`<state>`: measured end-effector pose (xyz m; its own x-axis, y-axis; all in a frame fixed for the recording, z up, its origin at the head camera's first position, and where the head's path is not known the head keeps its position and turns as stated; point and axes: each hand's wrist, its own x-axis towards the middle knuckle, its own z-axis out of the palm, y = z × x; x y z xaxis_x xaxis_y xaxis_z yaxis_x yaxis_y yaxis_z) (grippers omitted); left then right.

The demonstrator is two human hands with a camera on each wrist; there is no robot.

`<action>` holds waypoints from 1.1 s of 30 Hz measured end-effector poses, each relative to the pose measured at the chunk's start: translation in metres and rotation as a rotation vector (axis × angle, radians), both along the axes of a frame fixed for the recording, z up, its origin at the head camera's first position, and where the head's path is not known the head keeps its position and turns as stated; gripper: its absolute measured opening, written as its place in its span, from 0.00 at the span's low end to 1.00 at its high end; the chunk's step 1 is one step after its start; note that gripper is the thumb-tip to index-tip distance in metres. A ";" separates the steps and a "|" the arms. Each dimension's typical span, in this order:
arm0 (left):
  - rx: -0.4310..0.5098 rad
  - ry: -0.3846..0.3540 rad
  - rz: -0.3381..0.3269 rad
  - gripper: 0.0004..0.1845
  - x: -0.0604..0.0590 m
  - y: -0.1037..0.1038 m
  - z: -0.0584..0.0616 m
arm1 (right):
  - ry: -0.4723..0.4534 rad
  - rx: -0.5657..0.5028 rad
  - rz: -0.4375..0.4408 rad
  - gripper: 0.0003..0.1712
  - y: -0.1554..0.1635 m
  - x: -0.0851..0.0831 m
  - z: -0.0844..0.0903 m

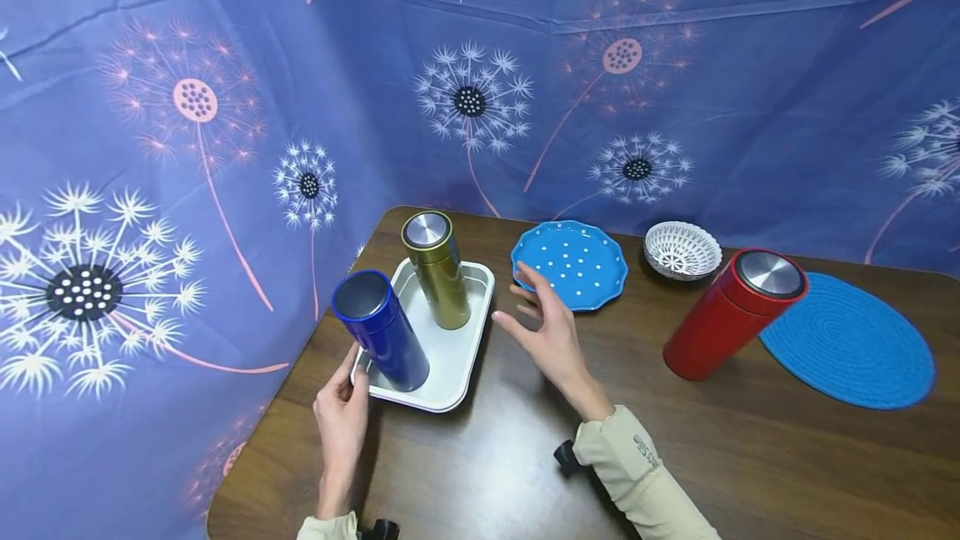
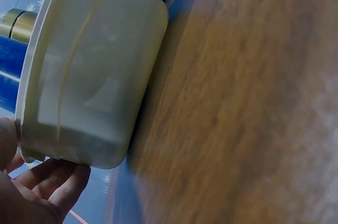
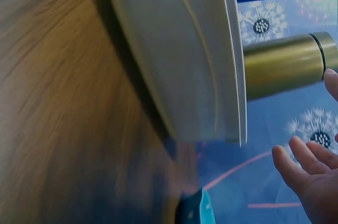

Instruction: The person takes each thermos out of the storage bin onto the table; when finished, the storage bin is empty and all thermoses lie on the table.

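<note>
A white plastic container (image 1: 444, 365) with a raised rim stands at the left of the table; both wrist views show its tall, translucent side wall (image 2: 100, 76). On its top stand a blue flask (image 1: 386, 340) at the near left and a gold flask (image 1: 441, 273) behind it. My left hand (image 1: 342, 419) grips the container's near-left corner, thumb at the rim and fingers against the side (image 2: 53, 187). To the container's right, my right hand (image 1: 551, 336) hovers with thumb and fingers spread, touching nothing that I can see.
A blue dotted plate (image 1: 566, 265) lies behind my right hand, with a white woven-look bowl (image 1: 682, 250) beside it. Farther right stand a red flask (image 1: 723, 323) and a round blue placemat (image 1: 851, 344). Patterned blue cloth (image 1: 480, 7) hangs along the table's back and left edges.
</note>
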<state>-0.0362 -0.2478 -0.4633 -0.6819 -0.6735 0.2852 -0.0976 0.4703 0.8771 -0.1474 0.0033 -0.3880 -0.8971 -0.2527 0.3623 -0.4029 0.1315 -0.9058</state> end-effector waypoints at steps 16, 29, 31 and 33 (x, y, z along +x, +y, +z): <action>-0.008 0.023 -0.017 0.20 0.000 0.002 -0.002 | -0.049 -0.090 0.078 0.50 -0.050 -0.036 -0.022; 0.007 0.029 -0.008 0.20 0.000 0.000 -0.003 | -0.055 -0.039 0.025 0.57 -0.076 -0.045 -0.022; 0.002 0.029 -0.006 0.20 0.000 0.000 -0.003 | -0.054 -0.023 0.023 0.58 -0.080 -0.044 -0.022; -0.004 0.031 -0.005 0.20 0.000 0.000 -0.003 | -0.053 -0.014 0.023 0.58 -0.083 -0.044 -0.022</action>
<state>-0.0364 -0.2474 -0.4658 -0.6763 -0.6689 0.3084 -0.0682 0.4738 0.8780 -0.1919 -0.0801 -0.4102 -0.9092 -0.2685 0.3181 -0.3571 0.1105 -0.9275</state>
